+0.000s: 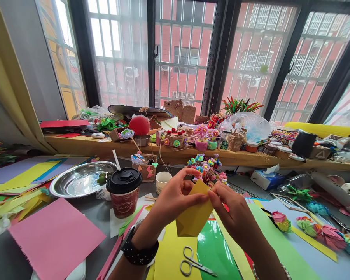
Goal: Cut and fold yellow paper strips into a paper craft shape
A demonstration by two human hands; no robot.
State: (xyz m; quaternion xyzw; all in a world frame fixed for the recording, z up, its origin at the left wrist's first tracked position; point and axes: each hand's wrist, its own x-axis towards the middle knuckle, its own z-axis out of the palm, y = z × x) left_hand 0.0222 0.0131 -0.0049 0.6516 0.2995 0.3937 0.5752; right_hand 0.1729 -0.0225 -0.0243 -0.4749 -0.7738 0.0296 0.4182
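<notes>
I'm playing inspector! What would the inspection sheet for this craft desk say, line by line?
Surface: grey desk, largely covered with coloured paper.
Job's things: folded yellow paper, held up in both hands; scissors lying below it on yellow and green sheets.
Clutter: pink sheet, lidded cup with a straw, metal tray, tissue pack, paper flowers.
Hands: left hand and right hand both grip the folded paper.
Cables: one thin pale cord hangs at the sill; I can't tell if it's a cable.
Surroundings: wooden sill crowded with crafts, barred windows behind.
</notes>
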